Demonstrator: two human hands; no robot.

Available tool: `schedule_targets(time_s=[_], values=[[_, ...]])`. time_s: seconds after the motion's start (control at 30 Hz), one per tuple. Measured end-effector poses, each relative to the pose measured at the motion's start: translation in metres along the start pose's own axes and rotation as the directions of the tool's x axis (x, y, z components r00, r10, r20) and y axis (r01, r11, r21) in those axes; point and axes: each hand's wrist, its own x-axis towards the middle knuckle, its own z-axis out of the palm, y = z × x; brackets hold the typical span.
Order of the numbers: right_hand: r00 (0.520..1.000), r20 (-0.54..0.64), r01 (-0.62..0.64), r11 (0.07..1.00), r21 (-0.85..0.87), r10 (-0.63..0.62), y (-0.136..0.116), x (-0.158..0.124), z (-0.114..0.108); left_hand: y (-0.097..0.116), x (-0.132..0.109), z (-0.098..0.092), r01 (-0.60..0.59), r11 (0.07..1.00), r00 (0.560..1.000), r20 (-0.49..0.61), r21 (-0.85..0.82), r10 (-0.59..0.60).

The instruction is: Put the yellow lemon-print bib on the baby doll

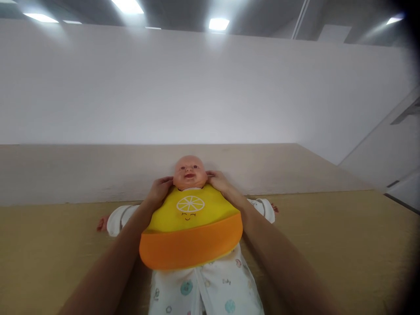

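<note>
doll (189, 174) face up on worktop (328, 238), bib (191, 225) over its chest. left hand (160, 191) and right hand (219, 181) flank its neck, at the bib's upper edge. fingers slightly bent, tips partly hidden; cannot tell whether pinching.

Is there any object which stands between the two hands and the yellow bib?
Nothing visible does. The left hand and right hand are at the upper sides of the bib, flanking the doll's head; the space behind it is hidden.
</note>
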Motion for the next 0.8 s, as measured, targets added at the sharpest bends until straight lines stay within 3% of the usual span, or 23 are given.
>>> schedule_targets(time_s=[0.47,0.8], values=[[0.996,-0.038,0.082,0.996,-0.045,-0.084,0.020,0.014,0.004,-0.005,0.001,-0.007,-0.118,0.986,0.992,0.064,0.115,0.111],[0.987,-0.078,0.129,0.984,-0.124,-0.139,0.027,0.015,0.005,-0.003,-0.002,-0.003,-0.157,0.969,0.988,0.030,0.192,0.154]])
